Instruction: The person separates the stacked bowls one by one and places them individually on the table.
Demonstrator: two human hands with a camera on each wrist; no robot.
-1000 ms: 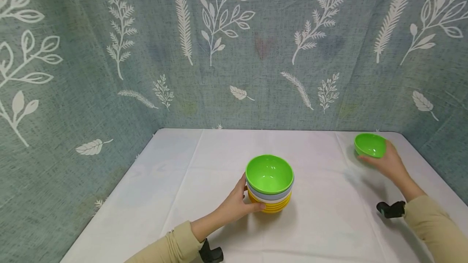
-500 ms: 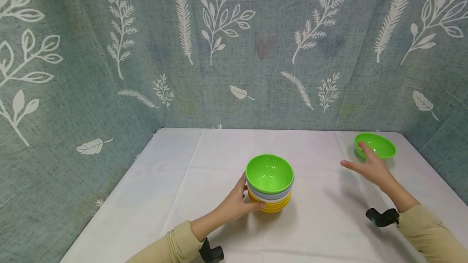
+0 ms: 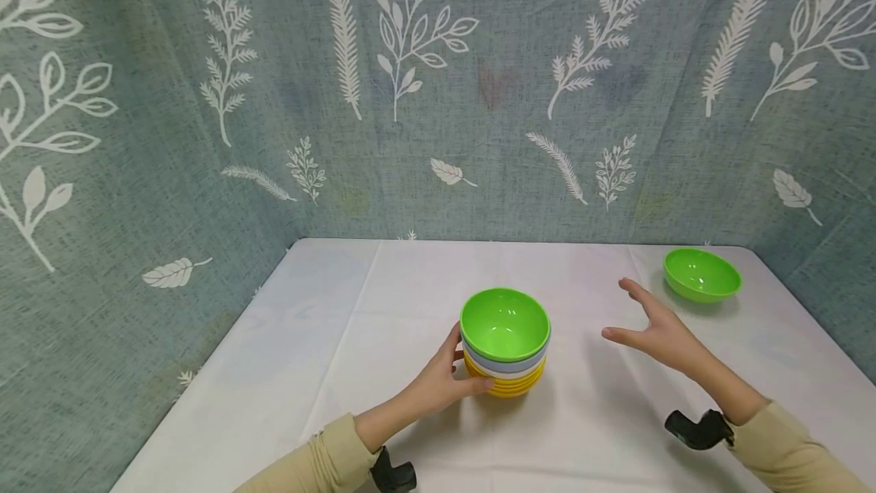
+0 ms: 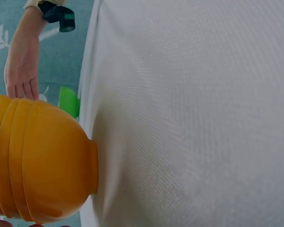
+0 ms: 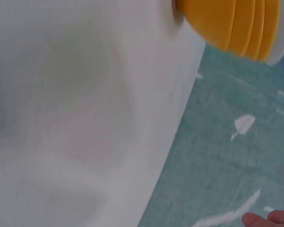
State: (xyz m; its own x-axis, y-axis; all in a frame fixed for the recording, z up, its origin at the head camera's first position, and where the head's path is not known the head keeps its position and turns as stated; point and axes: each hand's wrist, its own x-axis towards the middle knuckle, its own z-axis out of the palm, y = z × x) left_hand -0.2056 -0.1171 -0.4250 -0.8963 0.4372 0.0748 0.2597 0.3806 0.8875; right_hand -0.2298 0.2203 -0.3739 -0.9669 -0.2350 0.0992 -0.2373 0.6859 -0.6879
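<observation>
A stack of nested bowls stands mid-table, with several yellow bowls [image 3: 509, 386] at the bottom, white and grey-blue ones above, and a green bowl [image 3: 505, 326] on top. My left hand [image 3: 438, 377] grips the stack's left side, thumb across the front of the yellow bowls and fingers behind. In the left wrist view the yellow bowls [image 4: 52, 161] fill the left side. My right hand [image 3: 664, 337] is in the air right of the stack, thumb and fingers spread, holding nothing. Behind it, another green bowl [image 3: 702, 277] sits upright near the far right corner.
A white cloth [image 3: 383, 280] covers the table. Its far edge meets a grey-green curtain [image 3: 438, 196] with white leaf prints, which also hangs at both sides. A black wrist camera [image 3: 698, 430] is strapped on the right wrist, another [image 3: 393, 472] on the left.
My right hand has let go of the far green bowl, leaving it at the far right, and has moved left and nearer to the stack. The left hand and stack have stayed put.
</observation>
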